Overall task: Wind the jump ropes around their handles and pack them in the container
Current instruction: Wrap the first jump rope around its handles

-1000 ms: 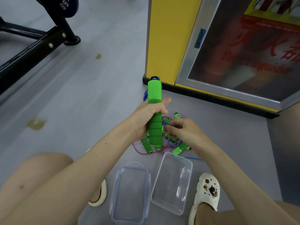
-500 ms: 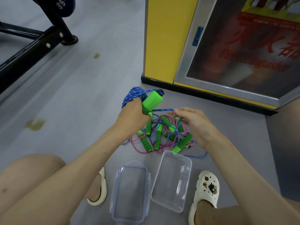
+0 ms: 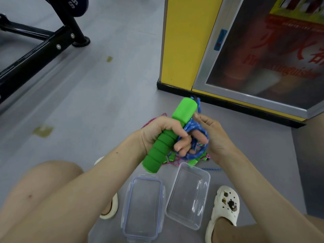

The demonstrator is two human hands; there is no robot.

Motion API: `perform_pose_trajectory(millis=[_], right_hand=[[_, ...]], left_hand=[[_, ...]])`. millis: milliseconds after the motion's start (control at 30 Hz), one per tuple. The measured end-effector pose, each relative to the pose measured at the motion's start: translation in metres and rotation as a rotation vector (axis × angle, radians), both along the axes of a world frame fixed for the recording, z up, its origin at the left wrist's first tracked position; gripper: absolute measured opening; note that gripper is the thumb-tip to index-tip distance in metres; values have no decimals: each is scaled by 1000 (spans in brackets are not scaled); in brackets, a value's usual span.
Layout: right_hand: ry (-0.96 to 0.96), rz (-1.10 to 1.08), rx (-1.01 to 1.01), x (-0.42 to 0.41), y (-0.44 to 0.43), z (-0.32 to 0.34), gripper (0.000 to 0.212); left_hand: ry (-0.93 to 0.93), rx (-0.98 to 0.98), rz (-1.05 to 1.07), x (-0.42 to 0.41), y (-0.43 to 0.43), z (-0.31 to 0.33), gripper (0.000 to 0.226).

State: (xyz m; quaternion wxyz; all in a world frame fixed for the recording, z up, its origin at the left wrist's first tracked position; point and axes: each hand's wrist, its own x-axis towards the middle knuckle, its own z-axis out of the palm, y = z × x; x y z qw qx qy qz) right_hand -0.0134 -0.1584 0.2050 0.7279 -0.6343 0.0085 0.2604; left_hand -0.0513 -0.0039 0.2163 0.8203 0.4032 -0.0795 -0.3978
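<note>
View: head camera, looking down between my knees.
Left hand [image 3: 157, 132]: middle of the frame, fingers closed tight round the green foam handle [image 3: 164, 142].
Handle position: tilted, thick top end pointing to the upper right, bottom end toward the lower middle.
Right hand [image 3: 217, 139]: just right of the left one, fingers curled into loops of the blue rope [image 3: 199, 128].
Rope position: bunched between both hands, against the upper part of the handle.
Other jump ropes [image 3: 193, 161]: pile of green handles with pink and blue cord on the grey floor [image 3: 105, 102], mostly hidden behind my hands.
Container [image 3: 207, 183]: clear, open, on the floor in the lower middle, just below the pile.
Lid [image 3: 143, 207]: lying flat just left of the container.
White clog [image 3: 226, 206]: lower right, beside the container.
Surroundings: yellow cabinet [image 3: 182, 41] upper right, black metal frame [image 3: 35, 50] upper left.
</note>
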Motion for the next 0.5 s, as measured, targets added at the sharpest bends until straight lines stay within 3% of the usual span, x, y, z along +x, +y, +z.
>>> perform_pose_trajectory(millis=[100, 233, 300, 367, 500], right_hand=[[-72, 72, -219, -6, 1, -1, 17], [-206, 195, -553, -4, 5, -11, 13], [-215, 284, -630, -1, 5, -21, 13], [-253, 350, -659, -2, 2, -27, 17], [-357, 421, -797, 2, -3, -39, 5]], left_hand=[[33, -150, 212, 6, -7, 4, 49], [96, -163, 420, 12, -12, 4, 62], [146, -161, 568, 14, -15, 5, 58], [151, -49, 710, 14, -17, 9, 41], [95, 231, 850, 14, -12, 13, 38]])
